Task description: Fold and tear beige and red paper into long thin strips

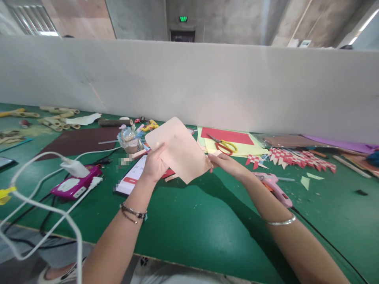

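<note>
A sheet of pale peach paper point(180, 148) is held up above the green table, tilted, between my two hands. My left hand point(155, 163) grips its left edge, thumb on top and fingers beneath. At the lower right corner, my right hand point(223, 161) has its fingers closed, and a small pale piece of paper point(217, 153) shows between them. Whether that piece is part of the sheet I cannot tell. Behind my left wrist a phone point(132, 177) lies on the table. Yellow-and-red-handled scissors point(225, 145) rest on coloured paper just beyond my right hand.
To the left are a purple power strip point(77, 183) with looping white cables and several bamboo pieces point(57, 121). A pink glue gun point(274, 188) lies right of my right forearm, near red-and-white woven paper strips point(302, 159). A white partition point(189, 83) stands behind the table.
</note>
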### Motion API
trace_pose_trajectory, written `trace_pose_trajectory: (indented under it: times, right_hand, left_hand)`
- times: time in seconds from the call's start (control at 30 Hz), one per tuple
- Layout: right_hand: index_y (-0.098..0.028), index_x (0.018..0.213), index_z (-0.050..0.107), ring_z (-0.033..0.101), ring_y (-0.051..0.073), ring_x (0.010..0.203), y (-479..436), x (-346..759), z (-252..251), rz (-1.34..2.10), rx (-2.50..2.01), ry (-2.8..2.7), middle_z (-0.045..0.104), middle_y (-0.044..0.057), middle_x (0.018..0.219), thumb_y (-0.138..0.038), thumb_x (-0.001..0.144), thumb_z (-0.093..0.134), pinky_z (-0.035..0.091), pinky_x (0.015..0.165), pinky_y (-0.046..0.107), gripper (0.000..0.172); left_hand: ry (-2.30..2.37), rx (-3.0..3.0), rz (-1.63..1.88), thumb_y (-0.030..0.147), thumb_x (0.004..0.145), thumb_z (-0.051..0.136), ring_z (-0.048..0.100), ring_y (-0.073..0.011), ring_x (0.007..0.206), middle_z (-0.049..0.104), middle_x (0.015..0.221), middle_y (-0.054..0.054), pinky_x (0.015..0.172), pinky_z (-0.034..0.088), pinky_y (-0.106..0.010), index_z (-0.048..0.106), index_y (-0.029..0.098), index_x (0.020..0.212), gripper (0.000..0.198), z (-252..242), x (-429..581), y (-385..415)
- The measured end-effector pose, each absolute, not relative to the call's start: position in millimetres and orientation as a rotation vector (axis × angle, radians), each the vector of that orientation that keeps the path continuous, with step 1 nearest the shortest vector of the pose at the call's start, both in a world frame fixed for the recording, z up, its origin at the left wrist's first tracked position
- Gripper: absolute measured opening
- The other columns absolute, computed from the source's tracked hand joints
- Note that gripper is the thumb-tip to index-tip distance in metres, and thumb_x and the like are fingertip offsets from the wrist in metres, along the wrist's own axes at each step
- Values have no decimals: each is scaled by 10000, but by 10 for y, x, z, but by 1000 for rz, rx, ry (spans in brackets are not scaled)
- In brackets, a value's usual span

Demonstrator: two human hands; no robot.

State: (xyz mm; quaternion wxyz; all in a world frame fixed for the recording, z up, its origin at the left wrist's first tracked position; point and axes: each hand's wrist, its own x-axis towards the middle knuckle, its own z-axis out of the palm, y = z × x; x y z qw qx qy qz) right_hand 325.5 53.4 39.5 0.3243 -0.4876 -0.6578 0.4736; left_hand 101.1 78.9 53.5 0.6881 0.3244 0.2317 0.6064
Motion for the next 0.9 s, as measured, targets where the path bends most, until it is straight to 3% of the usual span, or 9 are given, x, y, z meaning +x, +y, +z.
trace_pose_trajectory:
  times: [0.23,0.9]
  right_hand:
    - [-181,565,580,561,144,613,498,3265,472,1166,-1308,-1734,605,32,606,-482,794,482,432,701,289,391]
    - [-155,552,609,527,112,496,625,3495,433,973,-1416,-1697,651,50,596,-492,756,514,454,572,260,406]
  left_hand:
    - [527,769,1361,153,853,424,402,-232,1243,601,1178,-111,1087,268,-378,557,67,1143,331,569,1001,753]
    - [533,758,1454,154,846,420,375,-217,1260,629,1136,-101,1084,282,-355,543,99,1163,344,616,930,771]
